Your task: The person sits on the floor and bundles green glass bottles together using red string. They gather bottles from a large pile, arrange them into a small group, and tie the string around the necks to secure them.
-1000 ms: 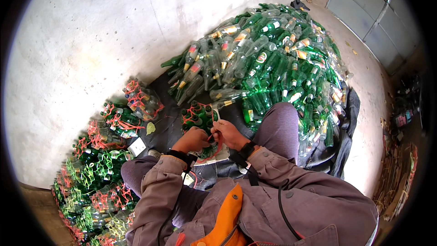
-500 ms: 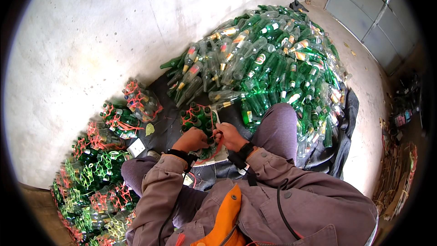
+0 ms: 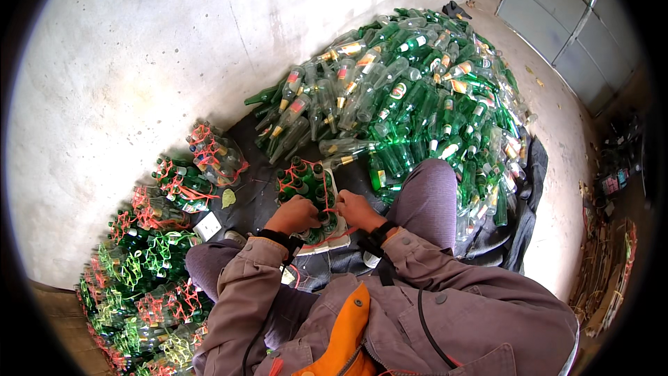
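Note:
Several green glass bottles (image 3: 305, 182) stand upright in a tight group on a pale flat board (image 3: 339, 241) in front of me. A red plastic strap (image 3: 325, 193) runs around and across their necks. My left hand (image 3: 293, 216) is closed at the near left side of the group, with its fingertips hidden among the necks. My right hand (image 3: 355, 211) is closed at the right side, its fingers pinching the red strap beside the bottles.
A large heap of loose green and clear bottles (image 3: 410, 97) lies on a dark sheet (image 3: 532, 188) ahead and right. Strapped bottle bundles (image 3: 149, 257) line the left side by a white wall (image 3: 139, 49). Flattened cardboard (image 3: 612, 278) stands far right.
My right hand has shifted slightly to the right and down, a little farther from my left hand. The left hand stays nearly in place at the bottles.

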{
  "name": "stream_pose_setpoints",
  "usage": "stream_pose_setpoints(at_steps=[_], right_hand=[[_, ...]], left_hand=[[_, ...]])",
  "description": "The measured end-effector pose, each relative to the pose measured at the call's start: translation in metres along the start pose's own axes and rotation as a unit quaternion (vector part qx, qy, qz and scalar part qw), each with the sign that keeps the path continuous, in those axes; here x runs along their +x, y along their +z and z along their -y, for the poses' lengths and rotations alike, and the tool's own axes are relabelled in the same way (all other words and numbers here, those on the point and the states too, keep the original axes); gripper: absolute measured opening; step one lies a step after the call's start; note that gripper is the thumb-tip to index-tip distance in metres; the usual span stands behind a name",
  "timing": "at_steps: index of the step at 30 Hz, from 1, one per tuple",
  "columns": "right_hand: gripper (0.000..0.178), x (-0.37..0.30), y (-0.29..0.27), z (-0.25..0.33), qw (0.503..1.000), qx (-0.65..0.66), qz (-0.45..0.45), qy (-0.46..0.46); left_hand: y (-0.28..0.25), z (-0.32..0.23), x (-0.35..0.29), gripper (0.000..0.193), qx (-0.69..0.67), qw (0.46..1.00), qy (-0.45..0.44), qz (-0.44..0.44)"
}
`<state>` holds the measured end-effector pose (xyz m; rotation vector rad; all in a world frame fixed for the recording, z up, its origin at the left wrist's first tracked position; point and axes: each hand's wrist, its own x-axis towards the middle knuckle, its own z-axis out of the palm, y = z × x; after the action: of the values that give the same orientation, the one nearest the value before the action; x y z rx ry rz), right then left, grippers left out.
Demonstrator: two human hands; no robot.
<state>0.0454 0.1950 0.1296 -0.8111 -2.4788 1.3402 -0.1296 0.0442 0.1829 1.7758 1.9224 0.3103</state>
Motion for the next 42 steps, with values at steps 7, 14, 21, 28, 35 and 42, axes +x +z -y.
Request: stream_pose_setpoints(at_steps=[7,14,21,28,35,42], right_hand=[[0.023,-0.006,-0.013,0.020,0.994,-0.004,0.050,-0.092],[0.023,-0.006,-0.016,0.025,0.995,-0.002,0.047,-0.086],[0.024,-0.007,-0.022,0.035,0.997,0.038,0.059,-0.029],[0.021,-0.003,-0.011,0.020,0.997,0.063,0.042,-0.015],[0.020,0.001,0.004,0.015,0.998,0.041,0.046,0.014],[0.020,0.003,0.012,0.019,0.997,0.044,0.043,0.052]], left_hand=[[-0.002,-0.005,0.001,0.027,0.005,1.000,-0.011,0.009],[-0.001,-0.007,-0.001,0.024,-0.004,1.000,-0.017,-0.012],[0.001,-0.003,0.003,0.035,0.027,0.999,-0.027,0.009],[0.004,-0.001,0.005,0.034,0.022,1.000,-0.021,0.006],[0.008,0.000,0.001,0.031,0.028,0.999,0.016,-0.024],[0.004,-0.003,0.004,0.028,0.053,0.999,0.011,0.007]])
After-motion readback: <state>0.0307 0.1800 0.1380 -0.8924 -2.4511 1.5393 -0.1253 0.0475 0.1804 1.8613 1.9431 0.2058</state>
